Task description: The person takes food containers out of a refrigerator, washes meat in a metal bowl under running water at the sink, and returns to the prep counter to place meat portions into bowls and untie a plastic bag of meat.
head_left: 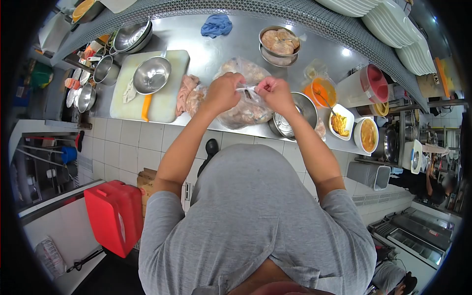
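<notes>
A clear plastic bag (246, 114) full of pale raw meat pieces lies at the counter's front edge. My left hand (226, 92) pinches one side of its twisted neck. With closed fingers, my right hand (276, 93) grips the other side, and the white gathered plastic stretches between them. Left of the bag, a smaller bag of meat (195, 100) and a pinkish cloth-like piece (186, 91) lie beside the cutting board (169, 101). A steel pot (306, 109) stands just right of my right hand. Another clear bag with meat (241, 69) shows behind my hands.
On the board rest a steel bowl (152, 75) and an orange-handled tool (146, 107). Behind are a blue cloth (216, 25) and a bowl of bagged meat (280, 42). To the right stand an orange-filled container (320, 91), a white dish (341, 121) and a soup bowl (367, 135).
</notes>
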`<action>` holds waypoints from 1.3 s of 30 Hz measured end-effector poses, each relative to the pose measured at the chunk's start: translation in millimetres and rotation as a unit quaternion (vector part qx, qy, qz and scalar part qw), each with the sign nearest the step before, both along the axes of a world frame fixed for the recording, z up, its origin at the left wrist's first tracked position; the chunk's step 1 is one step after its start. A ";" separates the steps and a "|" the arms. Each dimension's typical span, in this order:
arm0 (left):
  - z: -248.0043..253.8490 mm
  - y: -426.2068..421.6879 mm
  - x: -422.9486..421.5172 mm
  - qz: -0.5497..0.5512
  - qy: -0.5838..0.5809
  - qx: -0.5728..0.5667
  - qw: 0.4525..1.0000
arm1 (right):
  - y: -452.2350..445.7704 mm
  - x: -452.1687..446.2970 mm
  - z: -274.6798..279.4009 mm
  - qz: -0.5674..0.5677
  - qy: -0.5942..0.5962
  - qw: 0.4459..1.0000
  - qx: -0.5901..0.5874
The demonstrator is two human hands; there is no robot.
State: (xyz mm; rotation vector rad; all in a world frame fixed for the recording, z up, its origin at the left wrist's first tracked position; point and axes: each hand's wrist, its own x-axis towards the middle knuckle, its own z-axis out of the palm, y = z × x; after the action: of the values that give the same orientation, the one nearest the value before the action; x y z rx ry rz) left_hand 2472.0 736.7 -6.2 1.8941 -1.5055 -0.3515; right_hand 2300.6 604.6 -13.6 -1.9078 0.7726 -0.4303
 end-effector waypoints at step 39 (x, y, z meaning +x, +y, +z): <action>5.1 -3.7 19.8 0.027 -0.072 0.033 0.996 | -18.4 10.7 24.6 0.100 -0.036 0.912 -0.396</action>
State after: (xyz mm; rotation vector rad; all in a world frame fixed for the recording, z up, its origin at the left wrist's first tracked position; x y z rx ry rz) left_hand 2491.9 733.0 -1.1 2.0471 -1.5485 -0.2474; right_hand 2311.3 586.3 11.0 -2.6710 0.3516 -0.7593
